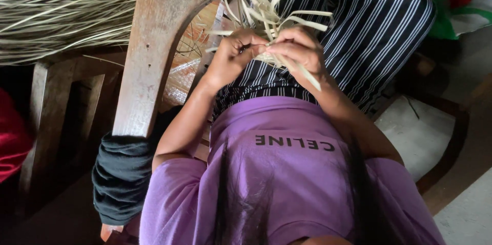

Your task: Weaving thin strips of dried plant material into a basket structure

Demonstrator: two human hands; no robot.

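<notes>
Seen from above, a seated person in a purple shirt and dark trousers with white stripes works over their lap. To their left stands a broad wooden chair arm [159, 45], with a dark cloth [120, 173] wrapped around its near end. Beyond it, at the upper left, lies a large bundle of pale dried fibre [61, 14], uncut and untouched.

In the lap, just past the hands, sits a small cluster of flat pale leaf strips [271, 12]. Their loose ends fan out upward and to the sides; one strip hangs down past the right wrist. Only a short part near the hands looks gathered or interlaced, so the weaving appears to be at an early stage, with most strip length unworked. How tight the worked part is cannot be made out, since the hands cover it.

The left hand [230, 58] and right hand [300, 50] meet at the base of the strips. The fingers of both are curled closed, pinching strips between thumb and fingertips, the two hands touching.
</notes>
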